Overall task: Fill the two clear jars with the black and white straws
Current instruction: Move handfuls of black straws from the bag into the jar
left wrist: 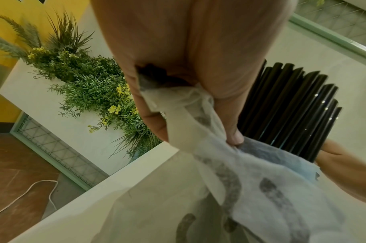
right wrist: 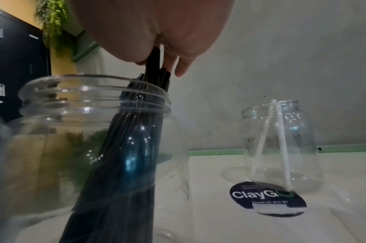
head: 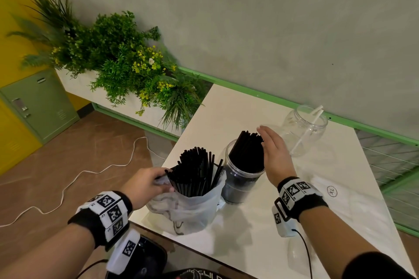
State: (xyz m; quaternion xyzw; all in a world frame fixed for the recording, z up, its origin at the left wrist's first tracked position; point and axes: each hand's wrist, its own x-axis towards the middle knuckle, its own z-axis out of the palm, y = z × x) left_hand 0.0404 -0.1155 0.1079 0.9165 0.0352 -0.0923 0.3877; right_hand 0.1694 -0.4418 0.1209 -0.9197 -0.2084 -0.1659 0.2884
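Left hand [head: 145, 184]: grip closed on the rim of a white plastic bag [head: 192, 208], fingers and thumb pinching the thin film, as the left wrist view shows close up. Right hand [head: 275, 154]: grip open, fingers straight and together, palm flat against the far side of a bundle of black straws [head: 246, 154] standing in the near clear jar [head: 240, 184]; in the right wrist view the fingertips [right wrist: 181, 69] lie beside the straw tops, nothing curled round them. That bundle leans toward the jar's right rim, its tops well above the mouth. The bag stands at the left edge of the white bench [head: 260, 229], just beside the near jar and touching or nearly touching it; a second bundle of black straws [head: 197, 172] stands upright in it, fanned out at the top. The far clear jar [head: 303, 129] sits near the wall, apart from the near one, with two white straws [head: 306, 130] in it, crossed and leaning, their ends above the rim. In the right wrist view a dark round sticker reading "ClayGo" [right wrist: 267, 199] lies on the bench partly under the far jar. A planter of green and yellow foliage [head: 118, 56] stands beyond the bench's left end. A white cord [head: 74, 179] trails across the brown floor.
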